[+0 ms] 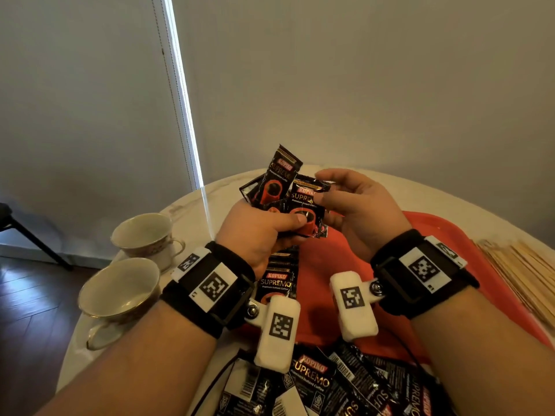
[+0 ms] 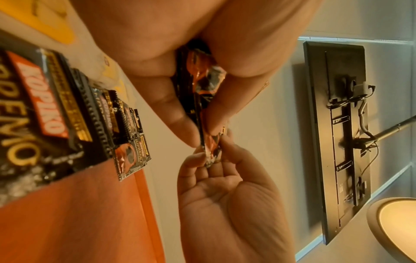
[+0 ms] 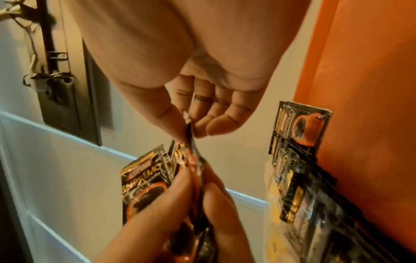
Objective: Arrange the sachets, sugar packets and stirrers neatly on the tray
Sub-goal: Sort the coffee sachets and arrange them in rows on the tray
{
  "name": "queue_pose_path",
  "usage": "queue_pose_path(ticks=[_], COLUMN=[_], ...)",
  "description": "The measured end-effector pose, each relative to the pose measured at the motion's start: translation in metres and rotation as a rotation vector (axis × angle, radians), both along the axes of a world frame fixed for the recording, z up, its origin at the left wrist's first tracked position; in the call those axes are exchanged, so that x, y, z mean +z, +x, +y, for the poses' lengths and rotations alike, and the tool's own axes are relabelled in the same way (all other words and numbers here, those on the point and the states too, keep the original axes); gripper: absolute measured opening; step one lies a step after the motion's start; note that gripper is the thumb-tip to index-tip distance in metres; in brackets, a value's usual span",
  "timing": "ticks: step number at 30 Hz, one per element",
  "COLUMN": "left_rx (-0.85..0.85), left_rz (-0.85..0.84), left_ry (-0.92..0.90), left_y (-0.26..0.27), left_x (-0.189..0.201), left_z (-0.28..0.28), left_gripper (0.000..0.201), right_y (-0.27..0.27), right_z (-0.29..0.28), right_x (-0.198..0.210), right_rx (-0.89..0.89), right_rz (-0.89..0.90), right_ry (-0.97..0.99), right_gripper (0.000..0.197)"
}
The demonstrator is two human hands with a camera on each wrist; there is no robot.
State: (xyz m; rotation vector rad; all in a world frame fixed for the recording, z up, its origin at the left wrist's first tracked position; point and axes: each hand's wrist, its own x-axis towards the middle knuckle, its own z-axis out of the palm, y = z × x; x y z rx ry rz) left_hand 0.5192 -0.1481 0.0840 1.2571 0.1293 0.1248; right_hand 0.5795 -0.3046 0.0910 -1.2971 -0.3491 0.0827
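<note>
My left hand [image 1: 270, 226] grips a bunch of black coffee sachets [image 1: 282, 181] above the red tray [image 1: 420, 232], thumb pressed on the front sachet [image 1: 306, 211]. My right hand [image 1: 339, 199] pinches that sachet's top edge between thumb and fingertips [image 3: 198, 128]. In the left wrist view the sachet [image 2: 209, 144] runs edge-on between both hands. A row of sachets [image 1: 277, 280] lies on the tray below my left wrist, seen also as sachets on the tray [image 3: 299, 131]. Loose sachets [image 1: 330, 382] are heaped at the table's near edge. Wooden stirrers [image 1: 522, 271] lie right of the tray.
Two empty teacups [image 1: 147, 235] [image 1: 120, 289] stand on the round white table [image 1: 186, 205] left of the tray. A wall rises close behind the table. A yellow packet [image 2: 54, 23] lies near the sachets. A dark stool leg [image 1: 33, 238] stands on the floor at left.
</note>
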Motion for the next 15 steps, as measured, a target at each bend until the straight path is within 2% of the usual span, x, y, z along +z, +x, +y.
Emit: queue_pose_path(ticks=[2,7,11,15], left_rx=[-0.006,0.011,0.036,0.061], left_rz=[0.001,0.006,0.022,0.031], left_ry=[0.004,-0.008,-0.023,-0.062], left_y=[0.0001,0.0004,0.0005,0.0005], left_x=[0.0004,0.0013,0.0015,0.0027], left_z=[-0.0001,-0.0006,-0.0020,-0.0017], left_gripper=[0.022,0.022,0.017,0.016], right_y=[0.0008,-0.0005,0.0000,-0.0056], right_z=[-0.0013,-0.0004,0.0004,0.0026], right_x=[0.0012,0.0023,0.0004,0.0013], right_rx=[-0.020,-0.067,-0.099,0.025], right_rz=[0.048,0.150,0.166,0.166], right_ry=[0.025,0.052,0.038,-0.062], right_gripper=[0.029,0.008,0.008,0.011])
